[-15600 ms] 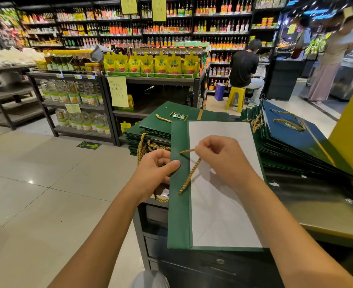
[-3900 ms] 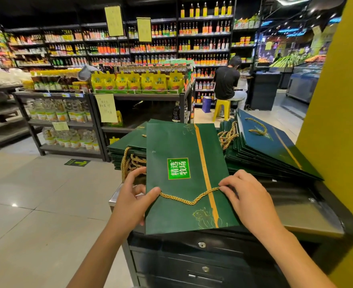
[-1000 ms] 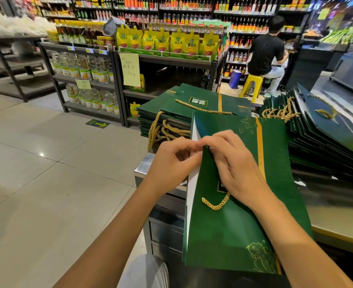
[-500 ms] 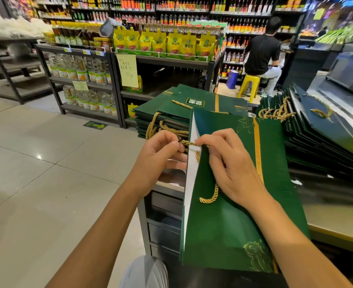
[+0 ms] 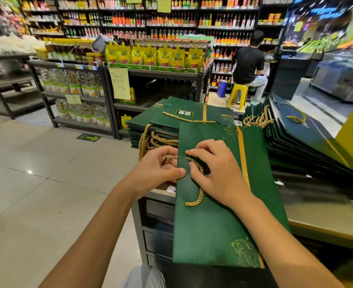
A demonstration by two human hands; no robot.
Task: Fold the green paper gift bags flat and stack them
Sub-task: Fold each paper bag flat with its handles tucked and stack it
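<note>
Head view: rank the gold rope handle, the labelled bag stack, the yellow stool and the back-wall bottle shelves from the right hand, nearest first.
1. gold rope handle: pinched by the right hand, on the green bag.
2. labelled bag stack: just ahead, slightly left.
3. yellow stool: across the aisle, ahead and right.
4. back-wall bottle shelves: farthest, behind the stool.

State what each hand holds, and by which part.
The rope handle of the nearest green bag: left hand grips its end off the edge, right hand pinches it on the front.
</note>
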